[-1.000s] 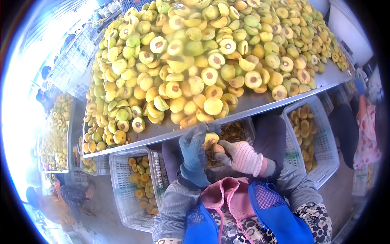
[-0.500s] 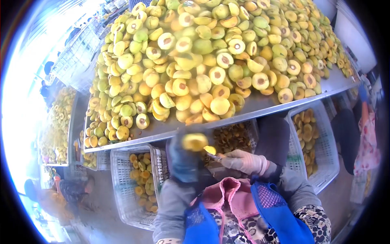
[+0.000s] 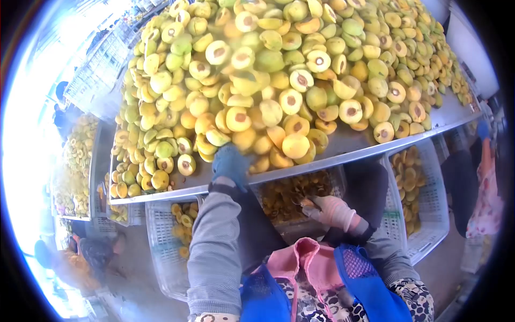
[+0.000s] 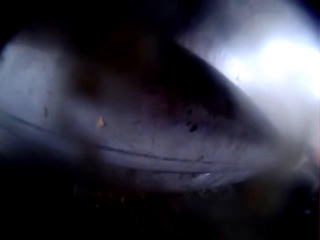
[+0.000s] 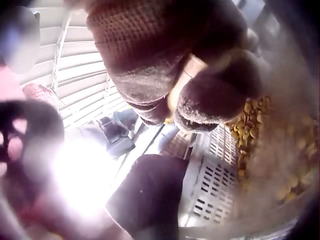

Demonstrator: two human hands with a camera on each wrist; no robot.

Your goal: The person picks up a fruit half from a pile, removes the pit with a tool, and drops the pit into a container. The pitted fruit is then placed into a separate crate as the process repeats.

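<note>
- Left hand (image 3: 229,163), blue glove, is right at the near edge of the fruit halves (image 3: 271,112) heaped on the desk (image 3: 453,110); can't tell what its fingers are doing, wrist cam's super murky
- Right hand (image 3: 331,212), pale glove, fingers pinching a tan handle (image 5: 186,77) over the crate (image 3: 338,181) between the knees

Left arm (image 3: 215,249) outstretched; right fingers (image 5: 207,100) curled

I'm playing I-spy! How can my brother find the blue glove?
Find the metal table heaped with yellow fruit. At its near edge, left of the middle, a grey sleeve reaches in. At its end is the blue glove; the right hand wears a pale one.
</note>
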